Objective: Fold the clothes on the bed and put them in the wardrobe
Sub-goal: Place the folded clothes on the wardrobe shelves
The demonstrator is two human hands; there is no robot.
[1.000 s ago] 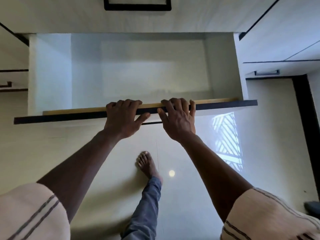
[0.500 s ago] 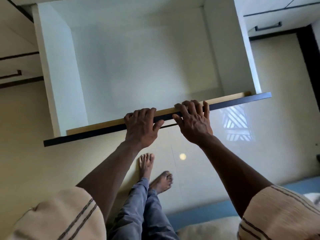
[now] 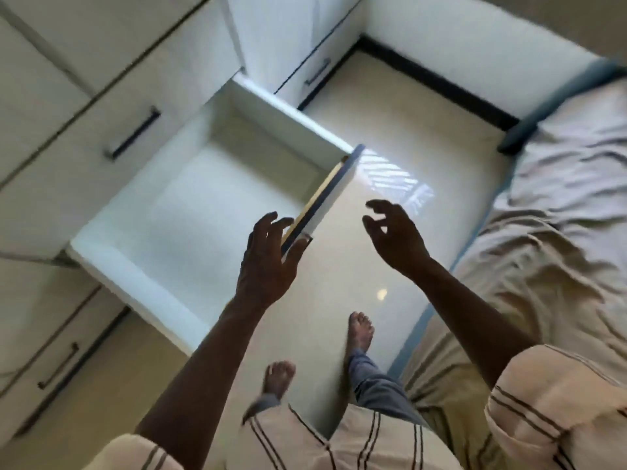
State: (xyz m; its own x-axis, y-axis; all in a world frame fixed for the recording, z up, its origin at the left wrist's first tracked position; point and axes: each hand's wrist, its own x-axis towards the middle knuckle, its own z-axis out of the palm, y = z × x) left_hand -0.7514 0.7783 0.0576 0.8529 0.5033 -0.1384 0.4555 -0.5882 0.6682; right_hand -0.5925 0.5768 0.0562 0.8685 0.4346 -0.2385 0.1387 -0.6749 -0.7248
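Note:
A white wardrobe drawer [image 3: 101, 247] stands pulled out with nothing inside it. My left hand [image 3: 268, 262] hovers at the drawer's dark front edge [image 3: 325, 195], fingers loosely spread, holding nothing. To its right, my right hand [image 3: 395, 237] hangs in the air over the floor with relaxed, slightly curled fingers, also holding nothing. The bed [image 3: 549, 232] lies at the right under a rumpled beige sheet. No separate garment can be made out on it.
Closed wardrobe drawers with dark bar handles [image 3: 134, 134] line the left wall. A glossy cream floor [image 3: 390, 137] runs between wardrobe and bed, and my bare feet [image 3: 359, 332] stand on it. The bed's blue edge [image 3: 420, 329] runs close to my right leg.
Both hands have let go of the drawer's front edge and lifted off it. The view has swung right, and the bed is now in sight.

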